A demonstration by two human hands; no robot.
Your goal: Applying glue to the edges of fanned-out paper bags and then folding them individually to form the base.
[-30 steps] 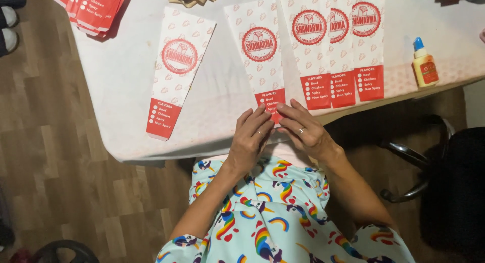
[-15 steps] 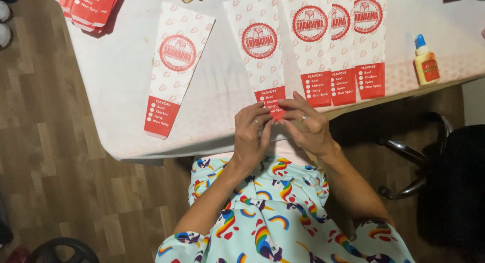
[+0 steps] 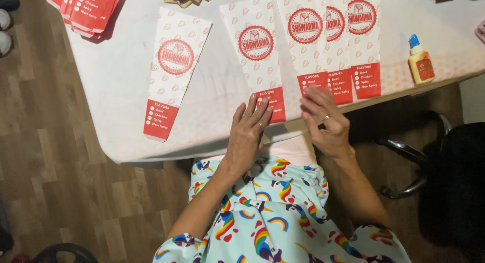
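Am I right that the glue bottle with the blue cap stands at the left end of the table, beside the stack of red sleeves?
Not quite: in the head view the glue bottle stands at the right end of the table, far from the stack of red sleeves.

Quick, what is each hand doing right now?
Left hand: open, fingers flat on the middle paper sleeve.
Right hand: open, fingertips at the next sleeve, holding nothing.

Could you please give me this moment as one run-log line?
left hand: flat on middle paper sleeve | right hand: open, at overlapped sleeves | glue bottle: upright, far right
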